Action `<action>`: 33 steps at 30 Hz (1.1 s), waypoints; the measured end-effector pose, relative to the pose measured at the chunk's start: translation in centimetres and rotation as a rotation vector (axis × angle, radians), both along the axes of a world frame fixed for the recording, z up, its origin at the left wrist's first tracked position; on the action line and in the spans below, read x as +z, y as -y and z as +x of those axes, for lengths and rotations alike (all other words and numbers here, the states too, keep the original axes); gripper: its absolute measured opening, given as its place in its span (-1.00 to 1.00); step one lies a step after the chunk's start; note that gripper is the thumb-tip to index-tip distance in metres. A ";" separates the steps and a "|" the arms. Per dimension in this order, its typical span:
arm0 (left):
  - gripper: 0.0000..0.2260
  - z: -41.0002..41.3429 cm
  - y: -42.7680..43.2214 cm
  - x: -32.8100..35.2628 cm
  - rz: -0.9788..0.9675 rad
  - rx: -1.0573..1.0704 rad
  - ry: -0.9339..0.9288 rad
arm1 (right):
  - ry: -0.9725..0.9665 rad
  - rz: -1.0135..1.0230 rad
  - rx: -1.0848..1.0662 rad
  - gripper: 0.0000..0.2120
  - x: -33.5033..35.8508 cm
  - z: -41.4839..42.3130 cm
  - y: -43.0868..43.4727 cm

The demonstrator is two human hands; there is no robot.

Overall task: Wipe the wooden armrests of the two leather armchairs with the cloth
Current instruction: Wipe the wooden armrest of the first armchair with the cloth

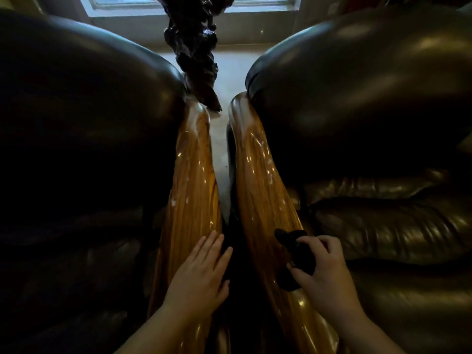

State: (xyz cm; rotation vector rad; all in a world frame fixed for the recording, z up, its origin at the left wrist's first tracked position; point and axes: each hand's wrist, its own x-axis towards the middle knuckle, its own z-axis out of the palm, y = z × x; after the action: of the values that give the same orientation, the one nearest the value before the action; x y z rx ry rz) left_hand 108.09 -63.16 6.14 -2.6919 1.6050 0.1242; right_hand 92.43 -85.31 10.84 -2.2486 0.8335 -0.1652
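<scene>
Two glossy wooden armrests run side by side away from me, the left armrest (191,180) and the right armrest (263,180). They belong to two dark leather armchairs, the left armchair (84,123) and the right armchair (370,111). My left hand (201,272) lies flat, fingers apart, on the near part of the left armrest and holds nothing. My right hand (324,274) grips a dark cloth (293,251) pressed onto the near part of the right armrest. Pale smudges show further up both armrests.
A narrow gap with pale floor (219,159) separates the armrests. A dark gnarled carved object (194,47) stands beyond the gap, under a window (189,2). The right chair's seat cushion (396,226) lies to my right.
</scene>
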 end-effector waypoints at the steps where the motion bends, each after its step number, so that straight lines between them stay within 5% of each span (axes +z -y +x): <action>1: -0.46 0.6 0.4 -0.7 0.017 -0.046 0.022 | 0.002 -0.023 -0.007 -0.46 -1.0 0.3 0.1; 7: -0.52 2.2 1.1 -2.9 -0.015 -0.123 0.036 | -0.243 -0.239 0.141 -0.23 -5.9 -1.4 -1.1; 11: -0.52 2.1 0.6 -2.9 -0.058 -0.114 0.010 | -0.148 -0.410 0.315 -0.13 -7.0 -1.9 -0.6; 15: -0.52 2.2 0.5 -3.0 -0.068 -0.115 0.005 | -0.055 -0.486 0.454 -0.26 -8.6 -1.9 0.4; 24: -0.46 2.1 0.4 -3.2 -0.159 -0.076 -0.019 | 0.047 -0.391 0.141 -0.39 -10.2 -1.8 0.1; 31: -0.34 1.8 0.4 -2.5 -0.153 0.098 -0.029 | 0.053 -0.455 0.325 -0.37 -10.5 -3.8 -0.4; 33: -0.34 1.9 0.4 -2.7 -0.152 0.118 -0.034 | 0.032 -0.446 0.238 -0.38 -10.3 -2.8 0.3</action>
State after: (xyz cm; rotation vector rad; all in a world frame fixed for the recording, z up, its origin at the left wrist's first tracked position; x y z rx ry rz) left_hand 109.97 -63.59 3.47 -2.9147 1.5219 0.0504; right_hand 89.68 -85.62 0.55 -2.7321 0.5414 -0.2981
